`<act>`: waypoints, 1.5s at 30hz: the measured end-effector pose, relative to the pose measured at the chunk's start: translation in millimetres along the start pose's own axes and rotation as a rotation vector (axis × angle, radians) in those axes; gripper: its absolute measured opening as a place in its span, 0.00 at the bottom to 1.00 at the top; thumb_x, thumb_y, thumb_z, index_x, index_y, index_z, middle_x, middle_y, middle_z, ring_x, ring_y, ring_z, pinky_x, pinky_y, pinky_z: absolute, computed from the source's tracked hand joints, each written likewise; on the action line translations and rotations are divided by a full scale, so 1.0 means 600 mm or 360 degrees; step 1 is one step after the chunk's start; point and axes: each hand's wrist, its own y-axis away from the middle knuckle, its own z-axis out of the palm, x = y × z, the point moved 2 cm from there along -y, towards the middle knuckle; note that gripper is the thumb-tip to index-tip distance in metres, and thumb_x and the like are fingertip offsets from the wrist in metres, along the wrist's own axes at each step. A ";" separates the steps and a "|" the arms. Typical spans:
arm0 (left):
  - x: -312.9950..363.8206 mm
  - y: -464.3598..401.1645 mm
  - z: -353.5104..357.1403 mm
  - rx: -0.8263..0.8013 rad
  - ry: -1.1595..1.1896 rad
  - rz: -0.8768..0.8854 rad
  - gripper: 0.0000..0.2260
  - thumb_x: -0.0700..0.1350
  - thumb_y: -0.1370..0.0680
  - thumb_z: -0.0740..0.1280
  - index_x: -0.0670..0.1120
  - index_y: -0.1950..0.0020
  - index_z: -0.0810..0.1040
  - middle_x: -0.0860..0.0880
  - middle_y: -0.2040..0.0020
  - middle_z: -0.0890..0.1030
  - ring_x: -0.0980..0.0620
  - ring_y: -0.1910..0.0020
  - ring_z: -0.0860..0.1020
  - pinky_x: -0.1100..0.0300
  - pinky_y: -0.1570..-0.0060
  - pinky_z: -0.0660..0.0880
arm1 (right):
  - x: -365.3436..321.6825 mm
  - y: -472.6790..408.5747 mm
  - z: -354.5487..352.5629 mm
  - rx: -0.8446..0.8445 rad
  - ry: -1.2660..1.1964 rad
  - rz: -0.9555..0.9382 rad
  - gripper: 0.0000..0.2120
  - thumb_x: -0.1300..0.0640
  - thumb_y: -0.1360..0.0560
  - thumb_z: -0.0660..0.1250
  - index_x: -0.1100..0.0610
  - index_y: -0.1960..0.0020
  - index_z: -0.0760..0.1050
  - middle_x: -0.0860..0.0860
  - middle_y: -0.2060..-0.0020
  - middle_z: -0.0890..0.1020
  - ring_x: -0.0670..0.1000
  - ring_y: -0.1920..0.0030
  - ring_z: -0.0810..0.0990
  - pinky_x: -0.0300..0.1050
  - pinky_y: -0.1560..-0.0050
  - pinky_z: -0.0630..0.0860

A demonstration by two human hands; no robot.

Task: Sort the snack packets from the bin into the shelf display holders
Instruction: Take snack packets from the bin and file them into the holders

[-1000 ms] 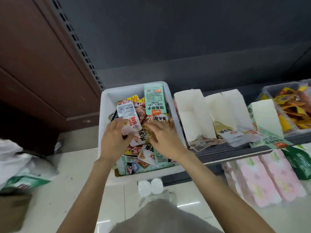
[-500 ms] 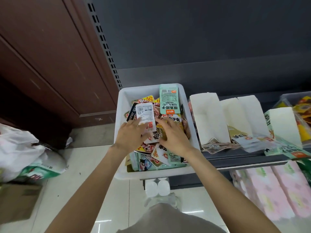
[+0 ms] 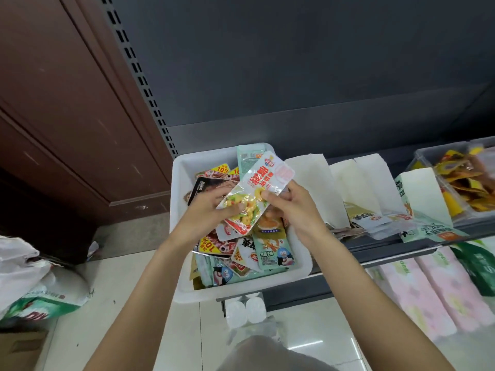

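Fingers (image 3: 269, 196) of the right hand (image 3: 300, 210) pinch the glossy snack packet (image 3: 254, 194) near its middle; fingers of the left hand (image 3: 203, 212) curl round its lower end, so both hands hold this 1 packet. It is lifted just above the white bin (image 3: 184, 167), which sits on the shelf (image 3: 375, 245) and is heaped with mixed packets (image 3: 241, 253). The packet's long axis runs on a slant, from the left hand at the lower left up to its free end at the upper right; that free end points toward the white display holders (image 3: 356, 183), which stand in a row just to the right of the bin with a few packets lying at their mouths. The right hand is plainly the nearer one to the holders, so the coming move probably falls to it: carry the packet rightward, free end leading, once the left hand lets go. Which holder suits this packet cannot be told. Further right stands a clear tub (image 3: 434, 162) of orange and yellow packets.
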 end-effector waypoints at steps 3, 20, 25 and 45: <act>-0.001 -0.021 0.018 -0.0169 -0.0241 0.0095 0.11 0.42 0.27 0.72 0.52 0.47 0.81 0.56 0.50 0.84 0.56 0.49 0.81 0.55 0.46 0.77 | -0.019 0.025 -0.057 0.0202 -0.0001 -0.0077 0.16 0.63 0.26 0.70 0.53 0.42 0.70 0.51 0.51 0.83 0.46 0.55 0.84 0.39 0.62 0.80; 0.118 -0.168 0.377 -0.0395 -0.0721 0.0980 0.08 0.48 0.25 0.68 0.54 0.48 0.83 0.58 0.55 0.84 0.57 0.56 0.80 0.56 0.53 0.78 | -0.051 0.194 -0.395 0.1201 0.0944 -0.0665 0.07 0.61 0.23 0.65 0.50 0.50 0.76 0.47 0.58 0.82 0.53 0.61 0.80 0.47 0.58 0.79; 0.093 -0.251 0.481 -0.0270 -0.1190 0.1050 0.08 0.48 0.24 0.68 0.52 0.48 0.84 0.52 0.50 0.83 0.52 0.50 0.77 0.58 0.56 0.72 | -0.032 0.153 -0.465 0.1138 0.1526 -0.0822 0.13 0.68 0.25 0.65 0.56 0.45 0.82 0.48 0.50 0.84 0.47 0.52 0.82 0.35 0.51 0.75; 0.035 -0.265 0.478 -0.0477 -0.1791 0.0918 0.13 0.43 0.20 0.59 0.50 0.40 0.79 0.52 0.41 0.79 0.52 0.39 0.73 0.57 0.33 0.59 | 0.044 0.042 -0.503 -0.0143 0.2137 -0.0425 0.16 0.55 0.20 0.55 0.53 0.39 0.78 0.51 0.39 0.79 0.53 0.41 0.78 0.51 0.33 0.69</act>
